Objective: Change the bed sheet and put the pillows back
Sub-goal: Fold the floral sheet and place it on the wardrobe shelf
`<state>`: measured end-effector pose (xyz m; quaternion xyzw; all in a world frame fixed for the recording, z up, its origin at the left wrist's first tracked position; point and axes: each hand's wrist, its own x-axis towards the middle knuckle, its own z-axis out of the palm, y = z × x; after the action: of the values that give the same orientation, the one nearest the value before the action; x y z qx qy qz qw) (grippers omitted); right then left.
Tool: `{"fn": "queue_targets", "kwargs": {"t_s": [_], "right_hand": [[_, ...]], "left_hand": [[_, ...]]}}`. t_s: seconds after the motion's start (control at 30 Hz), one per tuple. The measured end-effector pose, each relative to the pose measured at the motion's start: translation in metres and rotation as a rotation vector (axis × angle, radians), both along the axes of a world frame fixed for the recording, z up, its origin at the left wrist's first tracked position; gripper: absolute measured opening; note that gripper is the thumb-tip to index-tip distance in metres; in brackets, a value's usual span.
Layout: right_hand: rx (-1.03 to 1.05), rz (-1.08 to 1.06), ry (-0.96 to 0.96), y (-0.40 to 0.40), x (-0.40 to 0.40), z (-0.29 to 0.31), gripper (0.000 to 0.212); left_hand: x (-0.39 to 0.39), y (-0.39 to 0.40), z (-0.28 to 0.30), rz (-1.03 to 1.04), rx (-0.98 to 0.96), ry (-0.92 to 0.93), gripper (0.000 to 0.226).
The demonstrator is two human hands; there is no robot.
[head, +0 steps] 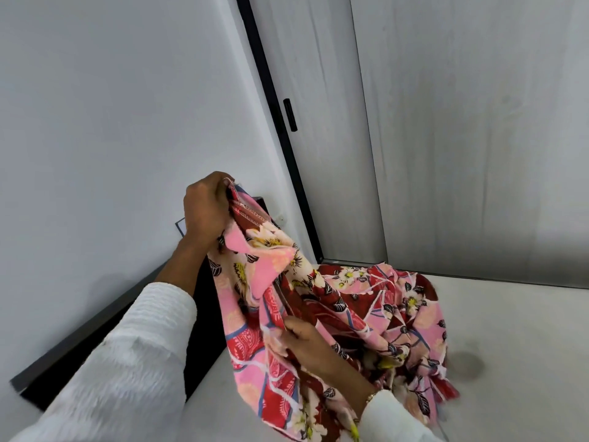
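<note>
A: Grips first?

B: Left hand (204,208) is up high, fingers curled tight round a hemmed edge of the floral sheet (318,307), pinching it w/ the thumb side. Right hand (306,342) is lower, fingers closed into a fold of the same cloth. Both have hold of fabric, nothing else.

A: And the sheet itself?

B: Bunched, hanging from the left hand, the rest heaped on the pale mattress (494,330) near the far corner by the grey sliding door (446,138). Not spread at all.

A: So how far along?

B: Early, I'd say. Mattress looks bare, so the old cover seems gone, tho I can't confirm that. Looks like the person's hunting for an edge or corner to open it out. Spreading, tucking, pillows all left.

A: Pillows anywhere?

B: None in view. Most of the bed is cut off at right and bottom. Dark headboard (134,317) by the white wall (111,106) is partly behind the sleeve. Can't tell which corner of the sheet is held, & the right fingertips are buried in cloth.
</note>
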<state>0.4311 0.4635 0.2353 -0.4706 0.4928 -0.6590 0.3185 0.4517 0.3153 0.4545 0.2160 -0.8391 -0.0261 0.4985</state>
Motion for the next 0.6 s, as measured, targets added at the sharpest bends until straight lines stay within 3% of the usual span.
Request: {"fn": "queue_targets", "kwargs": {"t_s": [0.13, 0.3, 0.4, 0.5, 0.6], "right_hand": [[0.056, -0.294, 0.158, -0.009, 0.000, -0.014, 0.028], [0.000, -0.452, -0.079, -0.008, 0.000, -0.023, 0.020], [-0.006, -0.476, -0.095, -0.011, 0.003, -0.025, 0.015], [0.038, -0.407, 0.046, -0.021, 0.016, -0.029, 0.025], [0.068, -0.555, 0.209, -0.034, 0.020, -0.034, 0.028]], "left_hand": [[0.004, -0.001, 0.001, -0.013, 0.004, 0.011, 0.026], [0.008, -0.003, 0.003, -0.003, 0.026, 0.007, 0.026], [0.007, -0.005, 0.004, -0.002, 0.019, 0.000, 0.026], [0.004, -0.004, 0.002, 0.006, 0.028, -0.015, 0.026], [0.002, -0.003, 0.000, 0.001, 0.015, -0.020, 0.027]]}}
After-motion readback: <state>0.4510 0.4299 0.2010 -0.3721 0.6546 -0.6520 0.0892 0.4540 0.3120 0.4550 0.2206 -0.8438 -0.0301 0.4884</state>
